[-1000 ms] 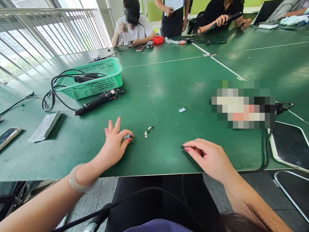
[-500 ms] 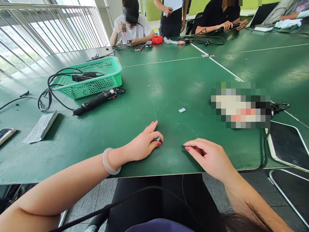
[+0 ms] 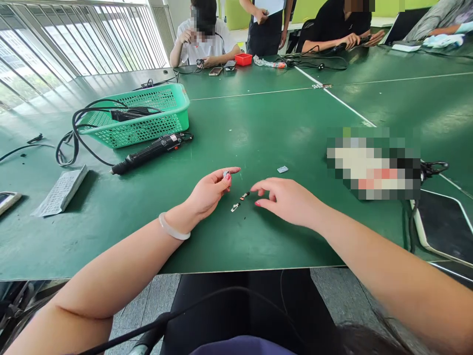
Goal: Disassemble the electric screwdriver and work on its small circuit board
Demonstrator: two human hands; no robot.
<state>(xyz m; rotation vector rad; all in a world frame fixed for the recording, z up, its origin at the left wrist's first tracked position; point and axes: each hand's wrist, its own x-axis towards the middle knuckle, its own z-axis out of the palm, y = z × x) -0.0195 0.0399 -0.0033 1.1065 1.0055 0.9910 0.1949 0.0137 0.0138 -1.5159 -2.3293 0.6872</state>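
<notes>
My left hand [image 3: 207, 195] is closed in a pinch, thumb against the fingers, on a small grey-white piece [image 3: 226, 173] whose kind I cannot make out. To its right, my right hand [image 3: 290, 201] has thumb and index finger apart with nothing between them. Its index fingertip is close to a tiny black-and-copper part [image 3: 244, 196] on the table. Just below that lies a small pale metal piece [image 3: 235, 207] with a cut-out. A flat light-grey rectangular piece [image 3: 283, 169] rests on the table beyond my right hand.
A black electric screwdriver [image 3: 148, 154] lies before a green plastic basket [image 3: 140, 130] holding cables. A folded paper packet [image 3: 62, 192] is at left, a white-edged tablet [image 3: 445, 224] at right beside a blurred-out object [image 3: 373, 165]. Other people sit and stand across the green table [image 3: 207, 251].
My left hand has moved up and left, still pinching a small piece. My right hand has moved left and forward, its fingers spreading. Small parts on the table between the hands have come into view.
</notes>
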